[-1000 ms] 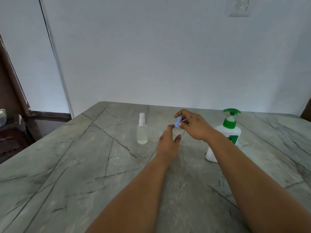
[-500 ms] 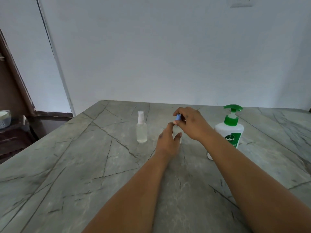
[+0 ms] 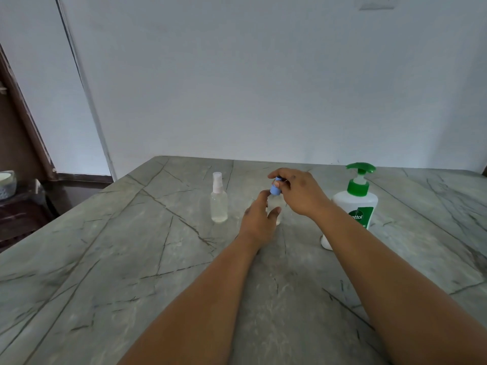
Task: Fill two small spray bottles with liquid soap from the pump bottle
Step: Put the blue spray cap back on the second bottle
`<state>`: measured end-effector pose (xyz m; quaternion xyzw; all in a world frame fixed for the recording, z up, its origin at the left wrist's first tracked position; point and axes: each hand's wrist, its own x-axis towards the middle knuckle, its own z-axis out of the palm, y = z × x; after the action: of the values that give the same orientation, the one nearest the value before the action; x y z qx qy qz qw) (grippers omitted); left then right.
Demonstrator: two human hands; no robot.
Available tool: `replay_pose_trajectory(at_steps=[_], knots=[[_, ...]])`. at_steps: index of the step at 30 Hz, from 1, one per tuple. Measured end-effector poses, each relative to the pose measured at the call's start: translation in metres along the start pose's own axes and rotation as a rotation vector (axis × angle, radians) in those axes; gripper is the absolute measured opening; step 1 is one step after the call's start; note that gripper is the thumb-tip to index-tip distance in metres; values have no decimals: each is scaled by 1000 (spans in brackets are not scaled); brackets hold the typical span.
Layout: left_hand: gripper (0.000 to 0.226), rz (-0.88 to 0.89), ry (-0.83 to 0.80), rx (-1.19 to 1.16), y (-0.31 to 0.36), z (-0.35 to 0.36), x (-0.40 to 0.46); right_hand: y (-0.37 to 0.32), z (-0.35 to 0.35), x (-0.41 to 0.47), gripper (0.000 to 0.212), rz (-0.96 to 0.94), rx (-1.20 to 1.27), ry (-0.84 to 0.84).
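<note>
A clear spray bottle with a white top point(image 3: 218, 201) stands alone on the grey marble table point(image 3: 105, 259). To its right my left hand point(image 3: 259, 219) grips the body of a second small clear bottle point(image 3: 275, 209), mostly hidden by my fingers. My right hand point(image 3: 297, 192) pinches that bottle's blue spray cap point(image 3: 275, 189) at the neck. The white pump bottle with a green pump head point(image 3: 355, 204) stands to the right, partly behind my right forearm.
A white wall rises just behind the table's far edge. At the left, beyond the table's edge, stands dark wooden furniture point(image 3: 23, 206) with a small pale bowl point(image 3: 6, 183) on it.
My right hand has brought the blue cap down from above the bottle onto its neck. My left hand has kept its hold on the bottle. The camera has shifted slightly.
</note>
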<state>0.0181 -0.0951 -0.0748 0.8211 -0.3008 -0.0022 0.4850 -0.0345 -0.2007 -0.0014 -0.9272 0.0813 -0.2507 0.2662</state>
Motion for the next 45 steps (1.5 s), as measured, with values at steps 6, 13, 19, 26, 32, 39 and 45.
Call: replay_pose_trajectory(at_steps=[6, 13, 19, 26, 32, 39, 45], knots=[[45, -5, -1, 2, 0, 0, 0, -3, 1, 0, 29, -14, -16, 6], [44, 12, 1, 11, -1, 0, 1, -3, 1, 0, 31, -54, -7, -55], [45, 17, -4, 17, -1, -1, 2, 0, 2, 1, 24, -23, 5, 1], [49, 23, -12, 19, 0, -2, 1, 3, 8, 0, 21, -50, -67, 58], [45, 12, -13, 18, -3, 0, 3, -2, -1, 1, 25, -74, -35, -131], [50, 23, -17, 21, -3, 0, 2, 3, 9, 3, 6, -61, -73, 31], [52, 24, -26, 18, 0, -1, 1, 5, 12, 1, 18, -56, -49, 110]])
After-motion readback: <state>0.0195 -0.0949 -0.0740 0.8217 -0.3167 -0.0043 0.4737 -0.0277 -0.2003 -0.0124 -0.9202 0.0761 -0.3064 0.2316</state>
